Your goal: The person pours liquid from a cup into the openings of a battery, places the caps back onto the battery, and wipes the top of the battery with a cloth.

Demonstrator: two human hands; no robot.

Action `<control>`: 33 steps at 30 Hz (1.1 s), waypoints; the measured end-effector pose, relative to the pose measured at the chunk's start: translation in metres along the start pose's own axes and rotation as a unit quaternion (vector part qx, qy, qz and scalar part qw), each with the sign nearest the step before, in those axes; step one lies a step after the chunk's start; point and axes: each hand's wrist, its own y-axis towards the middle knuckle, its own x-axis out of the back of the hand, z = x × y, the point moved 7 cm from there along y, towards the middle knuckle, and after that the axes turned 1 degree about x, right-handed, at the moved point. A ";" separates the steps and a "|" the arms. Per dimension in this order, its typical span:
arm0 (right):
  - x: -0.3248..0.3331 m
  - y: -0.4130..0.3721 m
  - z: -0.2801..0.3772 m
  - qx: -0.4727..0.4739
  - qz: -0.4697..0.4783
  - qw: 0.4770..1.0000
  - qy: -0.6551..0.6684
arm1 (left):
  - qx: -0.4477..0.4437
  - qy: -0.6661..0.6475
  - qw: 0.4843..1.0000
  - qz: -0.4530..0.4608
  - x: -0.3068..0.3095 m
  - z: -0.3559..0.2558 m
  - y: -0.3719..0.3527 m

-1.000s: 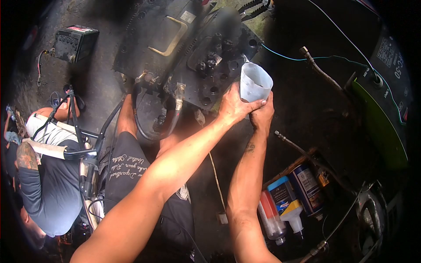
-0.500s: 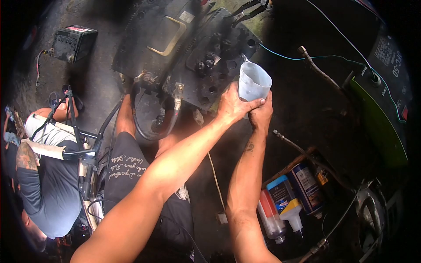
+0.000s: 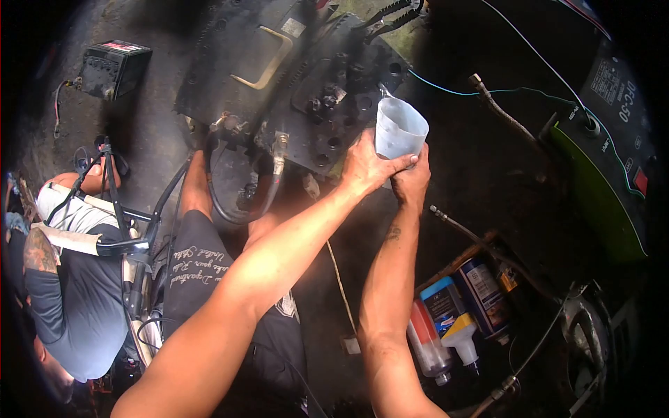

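Observation:
Both my hands are wrapped around a whitish translucent plastic cup (image 3: 398,129), its wide mouth facing up toward me and its far lip tilted over a large black battery (image 3: 306,139). My left hand (image 3: 369,166) grips the near left side, thumb laid across the front. On the right side and underneath, my right hand (image 3: 411,180) closes on it, partly behind the left thumb. A shiny clear streak shows beyond the cup's far lip, close to the round holes in the battery top. A cable clamp (image 3: 280,148) sits on the battery's near edge.
Another large battery with a handle (image 3: 268,66) adjoins it; a small battery (image 3: 115,70) stands at far left. A green-sided charger (image 3: 606,167) is at right. Bottles (image 3: 449,317) and a can (image 3: 482,296) lie lower right. A person (image 3: 77,299) is beside a metal frame at left.
The view has shifted slightly, so the scene sits a little further left. My hands keep the same hold on the cup, with its tilt nearly unchanged.

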 end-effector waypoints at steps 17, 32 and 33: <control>-0.001 0.001 0.001 0.003 0.005 1.000 0.006 | 0.010 0.003 1.000 0.011 0.001 -0.003 0.001; 0.001 0.000 -0.001 -0.003 0.002 1.000 -0.014 | 0.007 0.016 1.000 0.010 -0.002 0.001 0.001; 0.001 0.001 -0.001 0.000 0.002 1.000 -0.013 | 0.007 0.016 1.000 0.010 -0.002 0.002 0.002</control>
